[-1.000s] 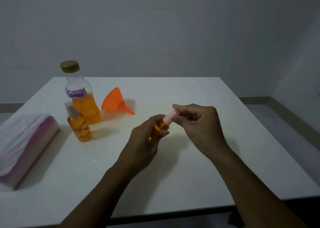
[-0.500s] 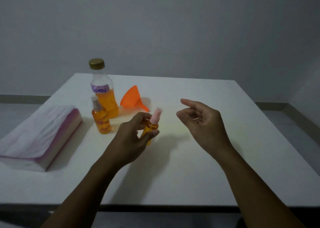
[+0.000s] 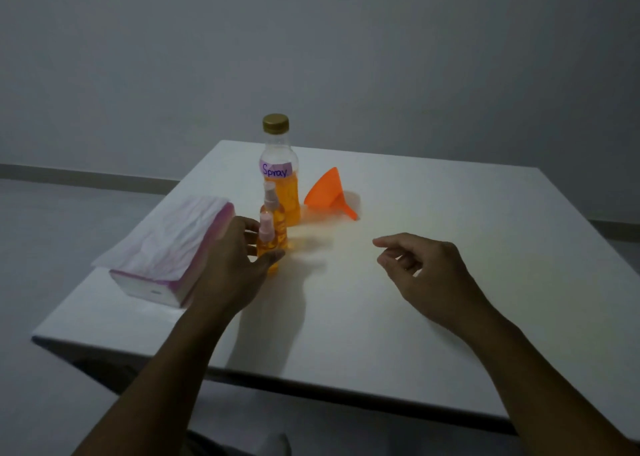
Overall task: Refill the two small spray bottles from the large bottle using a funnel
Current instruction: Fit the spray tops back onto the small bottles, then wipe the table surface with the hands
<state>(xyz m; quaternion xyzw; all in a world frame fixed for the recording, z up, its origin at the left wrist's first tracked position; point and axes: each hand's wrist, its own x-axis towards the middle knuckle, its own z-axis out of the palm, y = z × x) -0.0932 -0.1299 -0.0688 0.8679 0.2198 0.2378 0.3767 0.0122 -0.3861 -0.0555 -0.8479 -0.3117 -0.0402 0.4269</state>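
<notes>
Orange liquid fills the small spray bottle [image 3: 267,247] that the left hand [image 3: 231,265] grasps in its grip on the counter [image 3: 433,247], just before its twin [image 3: 275,218]. Set it upright, then let go gently. Right hand [image 3: 426,272] hangs empty, fingers loosely curled. Large bottle [image 3: 278,175] reads "Spray"; funnel [image 3: 329,192] lies beside it.

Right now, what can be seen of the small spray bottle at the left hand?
The small spray bottle is clear plastic, as it looks, filled with orange liquid nearly to the neck, with a pale pink spray head on top. It stands upright near the table's left side, just in front of the second spray bottle. The left hand curls around it, thumb across its lower front and fingers behind; whether its base rests on the table cannot be told.
</notes>
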